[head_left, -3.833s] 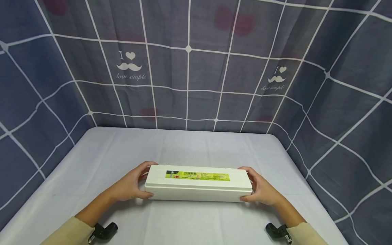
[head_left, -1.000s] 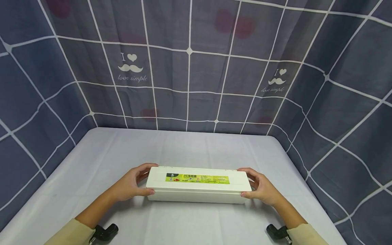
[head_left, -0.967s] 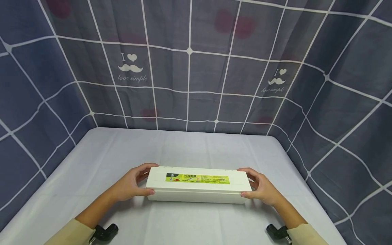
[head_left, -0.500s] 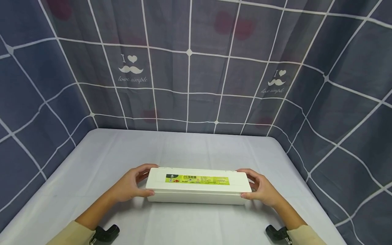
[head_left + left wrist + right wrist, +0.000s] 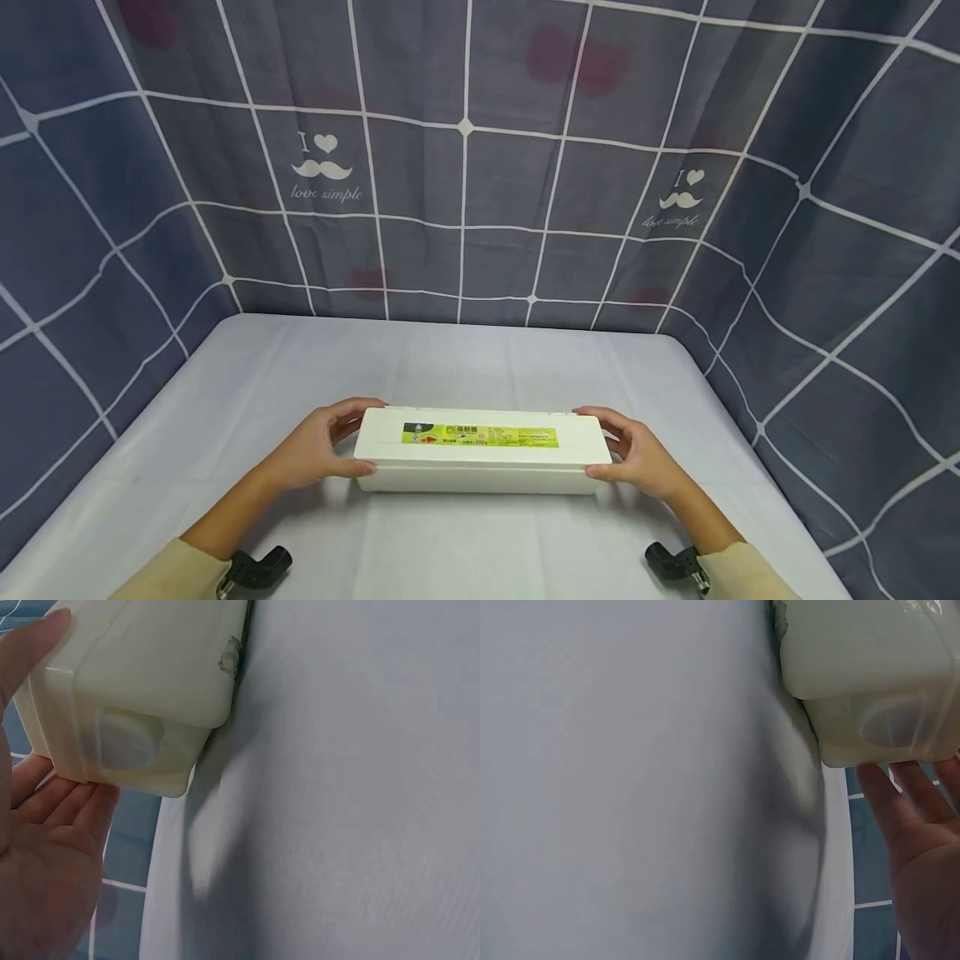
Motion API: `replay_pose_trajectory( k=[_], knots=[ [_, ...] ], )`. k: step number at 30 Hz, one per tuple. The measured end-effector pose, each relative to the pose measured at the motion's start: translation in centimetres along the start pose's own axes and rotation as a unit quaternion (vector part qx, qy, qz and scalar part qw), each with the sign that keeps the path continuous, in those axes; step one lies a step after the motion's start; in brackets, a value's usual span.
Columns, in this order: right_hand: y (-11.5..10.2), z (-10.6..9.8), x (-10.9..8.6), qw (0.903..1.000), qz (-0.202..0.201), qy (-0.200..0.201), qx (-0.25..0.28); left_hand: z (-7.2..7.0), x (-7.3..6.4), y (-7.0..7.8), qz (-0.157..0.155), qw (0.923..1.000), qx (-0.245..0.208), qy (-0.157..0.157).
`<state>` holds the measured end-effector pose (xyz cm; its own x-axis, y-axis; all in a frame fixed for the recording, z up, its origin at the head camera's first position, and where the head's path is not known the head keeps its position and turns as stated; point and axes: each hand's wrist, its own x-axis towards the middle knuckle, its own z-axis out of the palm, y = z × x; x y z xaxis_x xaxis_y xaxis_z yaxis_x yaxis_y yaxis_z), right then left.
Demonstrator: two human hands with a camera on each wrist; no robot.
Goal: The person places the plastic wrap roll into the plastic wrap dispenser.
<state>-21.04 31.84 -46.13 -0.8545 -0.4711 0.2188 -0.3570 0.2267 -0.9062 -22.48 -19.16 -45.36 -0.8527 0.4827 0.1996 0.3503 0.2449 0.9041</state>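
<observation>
A long white cling film box point(image 5: 480, 478) with a yellow-green label on its lid lies crosswise in front of me. Its lid is down. My left hand point(image 5: 324, 446) grips the left end, thumb at the front lid edge and fingers behind. At the other end, my right hand point(image 5: 633, 454) holds it the same way. In the left wrist view, the box's end point(image 5: 127, 742) shows a round end piece through its wall, with the left fingertips along the back edge. The right wrist view shows the opposite end point(image 5: 889, 720), with right fingertips at its back edge; the right thumb is out of view there.
The box is on a table point(image 5: 480, 358) with a white cloth. Dark blue-grey checked curtains point(image 5: 420, 167) enclose the back and both sides. Black wrist-worn devices point(image 5: 258, 569) stick out below both hands near the sleeves.
Since the oldest frame, both thumbs have shifted up from the front face to the lid edge. Over the last half second, the box and both hands appear slightly farther left in view.
</observation>
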Motion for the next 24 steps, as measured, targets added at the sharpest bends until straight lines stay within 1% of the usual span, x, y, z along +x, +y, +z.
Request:
replay_pose_trajectory(
  k=[5, 8, 13, 17, 20, 24],
  knots=[
    [-0.1, 0.2, 0.3, 0.9999, -0.001, -0.002, -0.011, -0.1, 0.0, -0.2, 0.009, 0.9999, -0.006, -0.002],
    [-0.1, 0.2, 0.4, 0.9999, 0.000, -0.004, -0.014, -0.2, -0.1, -0.1, 0.009, 0.9999, -0.010, -0.006],
    [0.1, 0.0, 0.5, 0.9999, 0.006, -0.012, -0.011, -0.2, -0.1, 0.0, 0.006, 0.9996, -0.017, -0.023],
    [-0.1, -0.2, 0.5, 0.9998, 0.006, -0.019, -0.004, -0.4, -0.1, -0.1, 0.009, 0.9993, -0.013, -0.033],
    [-0.4, -0.6, 0.5, 0.9996, -0.010, -0.026, 0.001, -0.7, -0.1, -0.1, 0.011, 0.9993, -0.006, -0.035],
    [-0.7, -1.4, 0.7, 0.9989, -0.038, -0.028, 0.000, -1.3, -0.1, -0.1, 0.023, 0.9992, 0.005, -0.033]
  ],
)
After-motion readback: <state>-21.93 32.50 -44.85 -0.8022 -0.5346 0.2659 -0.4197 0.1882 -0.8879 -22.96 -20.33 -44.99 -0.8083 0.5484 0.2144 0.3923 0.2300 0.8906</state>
